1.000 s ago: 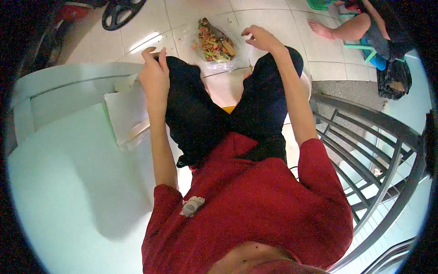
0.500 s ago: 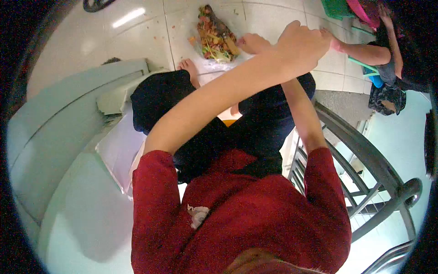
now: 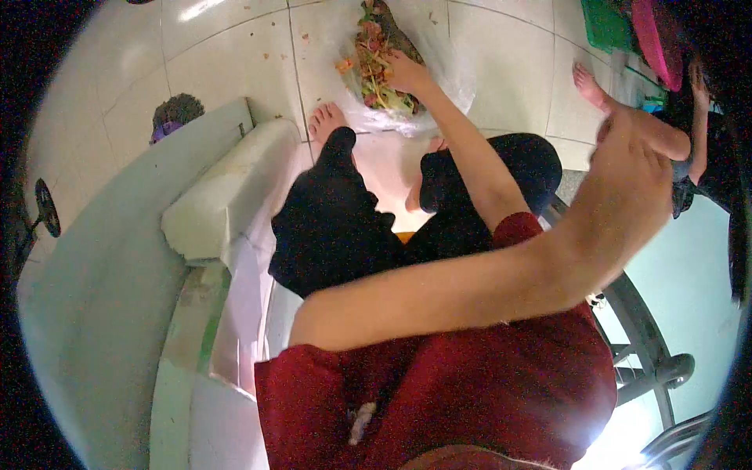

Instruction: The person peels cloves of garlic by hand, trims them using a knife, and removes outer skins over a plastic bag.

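A plastic bag (image 3: 454, 74) lies on the tiled floor, with a pile of mixed food scraps (image 3: 376, 66) on it. My right hand (image 3: 406, 72) reaches into the right side of the pile, its fingertips touching the scraps; whatever they grip is too small to make out. My left arm crosses in front of my body to the right. At its end my left hand (image 3: 634, 145) is raised and blurred, in front of another person's leg, and its fingers cannot be read clearly.
Another person's foot (image 3: 591, 84) rests on the floor at the upper right, near a green basket (image 3: 605, 25) and a pink object (image 3: 656, 43). A metal railing (image 3: 638, 313) stands at my right. A pale panel (image 3: 125, 258) and a white box (image 3: 227, 196) are at my left.
My left hand has swung from my left knee across my body to the far right. My right hand has moved from beside the scraps onto them. The view has shifted.
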### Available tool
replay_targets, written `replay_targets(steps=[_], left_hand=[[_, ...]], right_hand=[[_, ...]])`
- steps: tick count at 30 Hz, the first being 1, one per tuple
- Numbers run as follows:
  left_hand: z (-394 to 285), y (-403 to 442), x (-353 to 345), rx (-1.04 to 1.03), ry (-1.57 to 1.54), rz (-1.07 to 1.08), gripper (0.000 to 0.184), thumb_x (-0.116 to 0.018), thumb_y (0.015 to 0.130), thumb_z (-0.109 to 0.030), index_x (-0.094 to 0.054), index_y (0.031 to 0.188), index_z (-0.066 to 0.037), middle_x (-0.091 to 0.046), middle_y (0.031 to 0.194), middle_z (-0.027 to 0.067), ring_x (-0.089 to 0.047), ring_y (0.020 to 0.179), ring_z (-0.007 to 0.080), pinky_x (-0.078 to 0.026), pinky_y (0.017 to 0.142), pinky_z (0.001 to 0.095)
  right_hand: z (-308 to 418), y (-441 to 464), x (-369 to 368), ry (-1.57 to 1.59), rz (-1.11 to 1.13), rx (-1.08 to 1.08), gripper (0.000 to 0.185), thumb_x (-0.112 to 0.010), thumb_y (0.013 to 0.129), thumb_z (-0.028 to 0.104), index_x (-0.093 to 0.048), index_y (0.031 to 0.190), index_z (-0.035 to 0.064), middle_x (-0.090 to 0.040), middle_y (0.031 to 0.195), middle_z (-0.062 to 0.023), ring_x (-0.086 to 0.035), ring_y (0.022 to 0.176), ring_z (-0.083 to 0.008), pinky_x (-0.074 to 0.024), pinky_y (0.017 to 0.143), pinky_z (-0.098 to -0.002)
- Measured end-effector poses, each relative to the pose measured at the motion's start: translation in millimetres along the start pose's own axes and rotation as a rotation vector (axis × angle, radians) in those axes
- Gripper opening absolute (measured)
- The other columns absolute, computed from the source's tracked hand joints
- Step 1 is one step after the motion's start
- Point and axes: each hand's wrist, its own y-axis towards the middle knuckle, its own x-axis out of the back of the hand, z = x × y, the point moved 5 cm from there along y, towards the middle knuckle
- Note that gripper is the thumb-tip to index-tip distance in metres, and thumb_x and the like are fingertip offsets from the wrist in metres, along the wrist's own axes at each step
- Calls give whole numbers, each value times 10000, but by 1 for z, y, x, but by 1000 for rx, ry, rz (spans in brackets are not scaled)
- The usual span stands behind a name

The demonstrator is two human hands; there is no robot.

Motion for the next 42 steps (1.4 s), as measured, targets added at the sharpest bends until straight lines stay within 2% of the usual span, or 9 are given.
replay_targets(steps=[3,5,19,21,27,34,37,40,42], left_hand=[[217,-51,-92,556,445,176,393,-345,983,-365,-522,1291,-197,-542,1269,16,-461,1226,229,-320,1025,419],[261,-66,-109,663,512,263,419,-304,1012,-383,-501,1339,-209,-519,1340,12,-432,1294,235,-300,1064,424],[257,-61,-105,651,465,255,439,-283,1012,-425,-519,1303,-197,-525,1354,13,-448,1279,229,-311,1052,412],[281,-64,-128,442,589,71,421,-292,1008,-429,-551,1254,-206,-556,1306,-4,-467,1249,226,-320,1031,409],[251,-65,-106,471,680,-92,320,-339,997,-392,-581,1118,-221,-588,1151,-12,-508,1157,186,-335,996,403],[252,-66,-104,535,567,0,235,-344,994,-331,-548,1046,-227,-544,1026,-37,-513,1037,162,-352,909,385],[236,-62,-95,343,724,-149,226,-341,994,-306,-542,1063,-228,-539,1045,-50,-518,1025,166,-350,916,380],[241,-60,-94,549,540,85,217,-371,984,-271,-545,1093,-202,-550,1114,-25,-520,1092,200,-361,951,402],[228,-56,-88,319,771,174,237,-406,968,-247,-544,1144,-170,-549,1198,21,-503,1166,252,-374,970,432]], right_hand=[[23,-4,15,-17,1,-28,371,-561,903,236,-617,1248,111,-498,1422,-111,-558,1223,-331,-463,1036,-417],[51,-30,31,36,54,-107,347,-578,895,250,-632,1211,117,-500,1414,-101,-571,1208,-318,-470,1028,-413],[35,-33,-6,21,-27,-277,384,-641,848,191,-569,1204,65,-516,1267,-202,-611,1062,-438,-514,899,-520],[43,-40,6,36,-66,-269,383,-660,843,189,-573,1194,65,-516,1224,-202,-625,1013,-441,-527,865,-522],[46,-45,12,32,-169,-255,376,-726,829,208,-599,1154,69,-517,1151,-185,-653,888,-418,-544,786,-514],[34,-39,0,-1,-407,-89,460,-796,777,248,-608,1179,123,-542,1223,-159,-654,962,-377,-542,806,-495],[38,-42,1,-28,-203,-278,551,-812,752,259,-589,1246,160,-553,1248,-153,-646,1018,-364,-547,832,-493],[40,-39,-3,-30,-60,-357,617,-819,744,277,-565,1296,172,-553,1250,-136,-644,1040,-358,-553,845,-486],[37,-40,-7,-40,-65,-340,613,-815,751,299,-566,1297,175,-555,1238,-130,-644,1046,-361,-554,842,-485]])
